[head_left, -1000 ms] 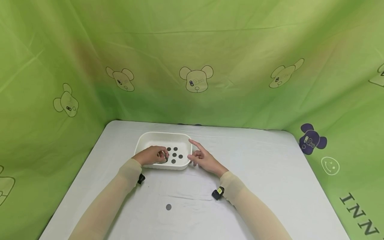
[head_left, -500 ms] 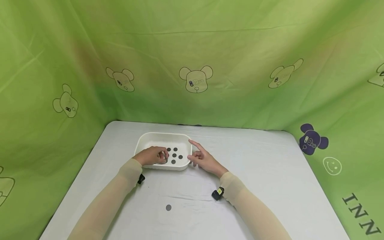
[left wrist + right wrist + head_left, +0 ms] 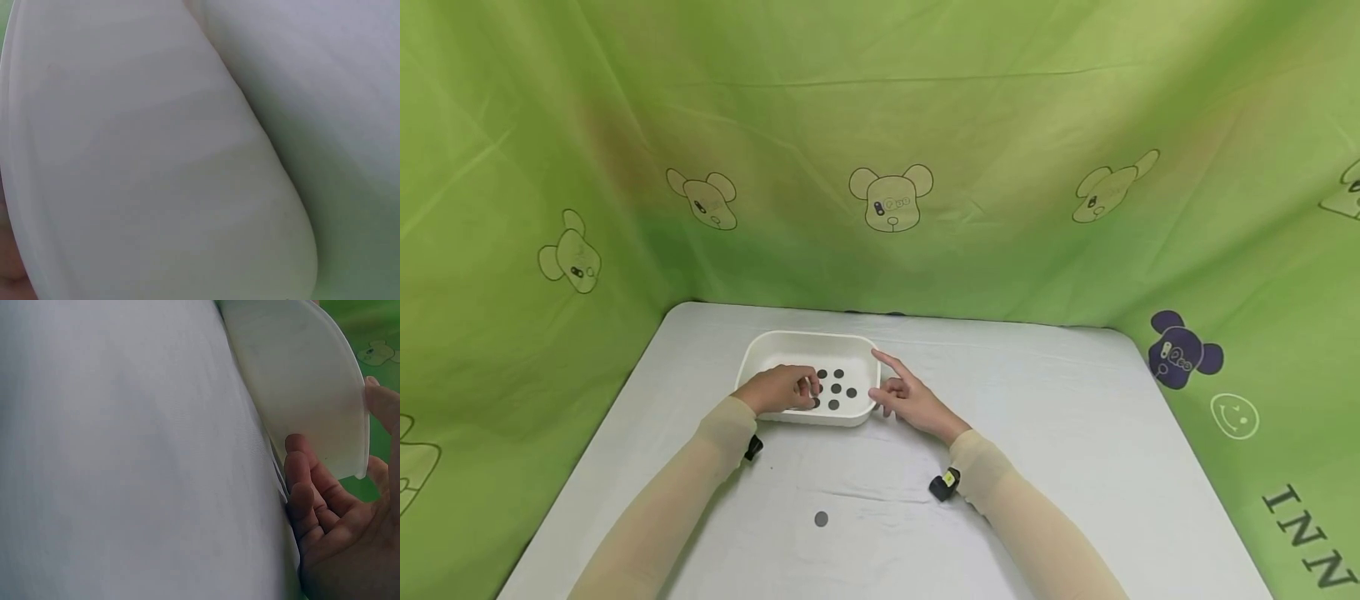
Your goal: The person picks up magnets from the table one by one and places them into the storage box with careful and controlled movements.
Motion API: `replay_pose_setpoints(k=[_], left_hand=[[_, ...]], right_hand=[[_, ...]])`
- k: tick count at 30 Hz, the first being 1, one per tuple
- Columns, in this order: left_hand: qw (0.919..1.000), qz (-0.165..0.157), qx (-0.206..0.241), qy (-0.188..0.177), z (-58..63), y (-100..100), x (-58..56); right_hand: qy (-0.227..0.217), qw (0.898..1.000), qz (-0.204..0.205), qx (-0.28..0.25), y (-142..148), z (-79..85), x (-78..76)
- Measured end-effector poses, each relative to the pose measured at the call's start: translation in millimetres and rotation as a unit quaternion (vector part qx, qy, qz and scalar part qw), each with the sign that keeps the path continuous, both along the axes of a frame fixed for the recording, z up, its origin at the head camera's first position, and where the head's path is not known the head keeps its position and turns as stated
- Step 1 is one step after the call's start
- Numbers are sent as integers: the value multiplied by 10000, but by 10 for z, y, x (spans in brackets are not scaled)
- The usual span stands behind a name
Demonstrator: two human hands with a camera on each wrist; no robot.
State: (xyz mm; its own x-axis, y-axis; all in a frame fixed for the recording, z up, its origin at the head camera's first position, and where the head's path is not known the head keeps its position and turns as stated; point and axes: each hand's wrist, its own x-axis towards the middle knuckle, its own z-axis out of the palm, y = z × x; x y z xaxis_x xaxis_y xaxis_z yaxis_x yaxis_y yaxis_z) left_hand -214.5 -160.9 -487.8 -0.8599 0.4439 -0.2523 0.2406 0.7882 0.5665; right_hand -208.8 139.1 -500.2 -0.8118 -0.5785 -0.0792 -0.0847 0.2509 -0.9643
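Observation:
A white plastic tray (image 3: pixel 808 419) stands on the table and holds several small, flat, dark grey discs (image 3: pixel 837 388). My left hand (image 3: pixel 780 388) reaches over its near left side. The thumb and bent fingers hang just above the tray floor, beside one grey disc (image 3: pixel 816 403) that lies flat. In the left wrist view the tray's outer wall (image 3: pixel 156 156) hides most of this hand. My right hand (image 3: pixel 917 402) holds the tray's right end. In the right wrist view its index finger touches the rim, the thumb is at the rim, and the other fingers curl against the outer wall (image 3: pixel 300 375).
Another grey disc (image 3: pixel 822 519) lies by itself on the white-covered table (image 3: pixel 880 467), in front of the tray between my forearms. A green printed curtain (image 3: pixel 891 267) encloses the table at the back and both sides.
The disc at my left fingertips was tilted between them and now lies flat on the tray floor. My left fingers have parted slightly. The right hand has stayed in place.

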Motion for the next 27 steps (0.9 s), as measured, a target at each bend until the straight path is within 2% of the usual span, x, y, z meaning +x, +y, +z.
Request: replay_pose_setpoints(k=[7, 20, 27], left_hand=[[9999, 6, -48, 93, -5, -1, -4], [9980, 248, 97, 579, -16, -46, 21], [9955, 424, 363, 769, 69, -44, 87]], right_hand=[[-10, 10000, -18, -37, -7, -14, -2], [-13, 10000, -25, -30, -6, -17, -4], [-24, 10000, -20, -15, -5, -3, -8]])
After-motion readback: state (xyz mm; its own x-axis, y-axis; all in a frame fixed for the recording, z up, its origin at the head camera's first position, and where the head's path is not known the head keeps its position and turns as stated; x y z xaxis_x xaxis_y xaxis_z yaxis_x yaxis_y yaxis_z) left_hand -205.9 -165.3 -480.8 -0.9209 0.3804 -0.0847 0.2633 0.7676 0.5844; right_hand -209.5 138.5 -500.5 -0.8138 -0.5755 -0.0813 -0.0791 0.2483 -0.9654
